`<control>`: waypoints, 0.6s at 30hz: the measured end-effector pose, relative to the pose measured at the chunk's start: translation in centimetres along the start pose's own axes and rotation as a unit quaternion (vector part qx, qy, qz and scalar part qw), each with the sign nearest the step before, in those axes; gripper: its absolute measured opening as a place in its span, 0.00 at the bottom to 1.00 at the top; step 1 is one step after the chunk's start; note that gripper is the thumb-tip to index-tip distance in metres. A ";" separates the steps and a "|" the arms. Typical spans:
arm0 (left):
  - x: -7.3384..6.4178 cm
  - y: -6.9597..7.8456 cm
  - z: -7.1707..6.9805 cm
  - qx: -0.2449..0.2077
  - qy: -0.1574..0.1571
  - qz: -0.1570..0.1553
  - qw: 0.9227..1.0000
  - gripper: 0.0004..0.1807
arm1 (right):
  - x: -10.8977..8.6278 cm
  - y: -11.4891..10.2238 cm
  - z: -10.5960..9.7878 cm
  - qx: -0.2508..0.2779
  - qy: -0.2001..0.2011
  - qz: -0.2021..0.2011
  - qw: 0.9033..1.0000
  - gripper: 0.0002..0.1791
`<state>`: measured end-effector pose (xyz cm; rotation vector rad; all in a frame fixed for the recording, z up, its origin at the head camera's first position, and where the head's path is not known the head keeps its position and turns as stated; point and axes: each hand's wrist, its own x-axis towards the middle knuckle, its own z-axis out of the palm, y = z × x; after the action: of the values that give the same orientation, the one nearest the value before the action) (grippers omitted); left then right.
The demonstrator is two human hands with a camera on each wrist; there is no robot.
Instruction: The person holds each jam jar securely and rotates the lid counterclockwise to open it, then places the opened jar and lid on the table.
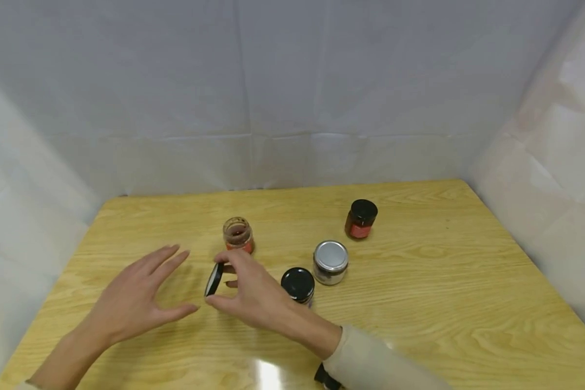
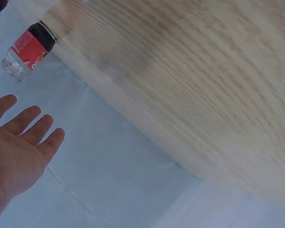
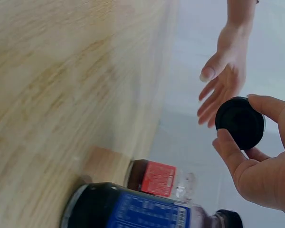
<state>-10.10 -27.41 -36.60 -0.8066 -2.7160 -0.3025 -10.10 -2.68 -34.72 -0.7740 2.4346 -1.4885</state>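
Observation:
My right hand [image 1: 253, 292] pinches a black jar lid [image 1: 214, 279] by its edge, tilted up on its side above the table. In the right wrist view the lid [image 3: 240, 123] shows its round black top between thumb and fingers. Just beyond that hand stands a lidless glass jar [image 1: 238, 236] with a red label and dark contents low inside. To the left, my left hand [image 1: 135, 295] hovers with fingers spread and nothing in its grasp. A black-lidded jar [image 1: 298, 285] stands by the right wrist, partly hidden behind it.
A silver-lidded glass jar [image 1: 330, 262] stands right of the black-lidded one. Farther back is a dark jar [image 1: 362, 219] with a black lid and red label. A small black object [image 1: 327, 376] pokes out beneath the right sleeve. White sheeting [image 1: 283, 97] encloses the wooden table [image 1: 434, 303].

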 end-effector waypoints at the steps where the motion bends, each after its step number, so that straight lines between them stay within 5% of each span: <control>1: 0.0 0.0 0.1 0.000 -0.001 0.001 1.000 0.51 | 0.1 0.2 0.1 -0.006 0.000 0.004 1.000 0.32; 10: 0.1 0.4 1.4 -0.001 -0.020 -0.002 1.000 0.52 | 0.5 1.7 0.6 -0.086 0.000 0.036 0.996 0.32; 18: 0.3 0.6 2.1 0.004 -0.036 -0.006 0.999 0.53 | 1.1 3.0 1.1 -0.198 -0.007 0.039 0.979 0.36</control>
<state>-10.41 -26.16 -38.44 -0.8143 -2.7872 -0.2708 -11.58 -3.03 -37.73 -0.7400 2.7526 -0.9753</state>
